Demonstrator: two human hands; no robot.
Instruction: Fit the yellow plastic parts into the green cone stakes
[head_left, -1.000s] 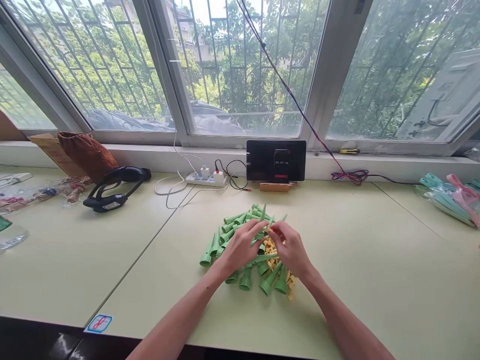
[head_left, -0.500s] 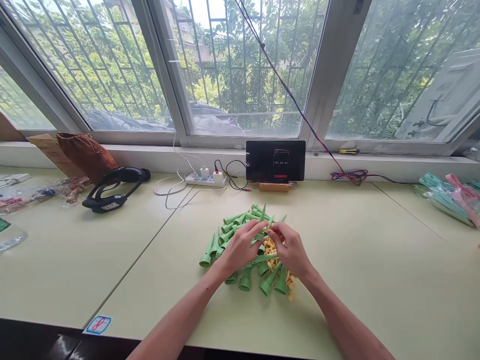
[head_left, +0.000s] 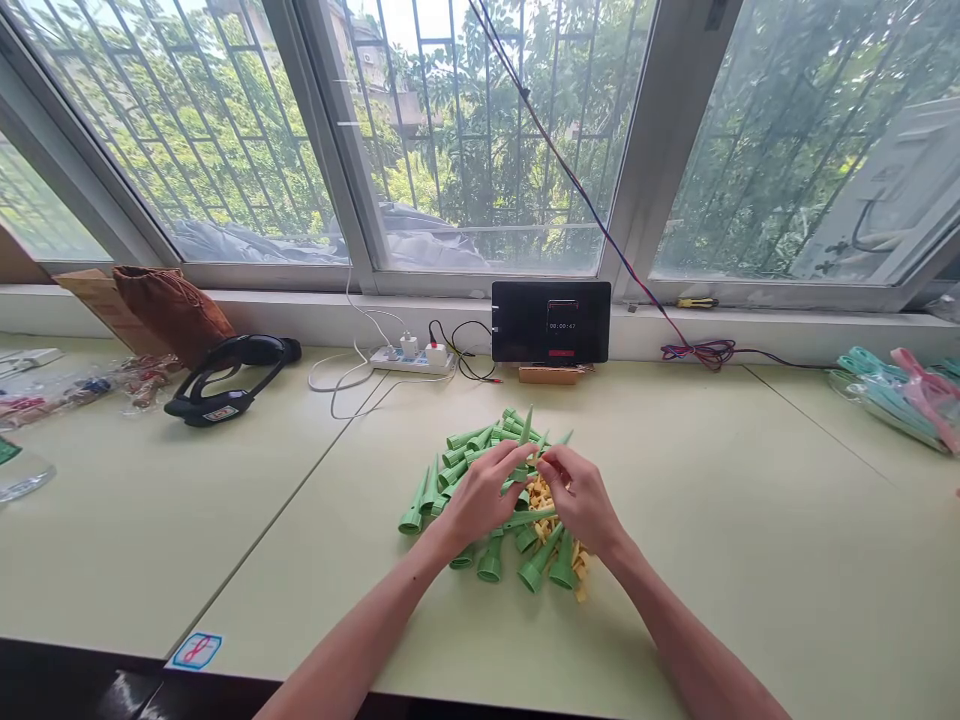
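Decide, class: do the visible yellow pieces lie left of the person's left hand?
No, the yellow pieces show to the right of the left hand, close by the right hand.

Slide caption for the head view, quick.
Left hand holding a tapered green spike upright, right hand close beside it, above more green spikes and yellow pieces.

The left forearm [head_left: 375,625] is bare and slender, with a smooth outline that narrows toward the wrist [head_left: 448,540]. One small dark spot [head_left: 415,577] marks its upper side, nearer the wrist than the lower edge of view. The left hand [head_left: 480,492] is bare, with slim fingers [head_left: 511,461]. The right forearm [head_left: 675,620], also bare, tapers likewise into a bare right hand [head_left: 583,500], its knuckles softly rounded.
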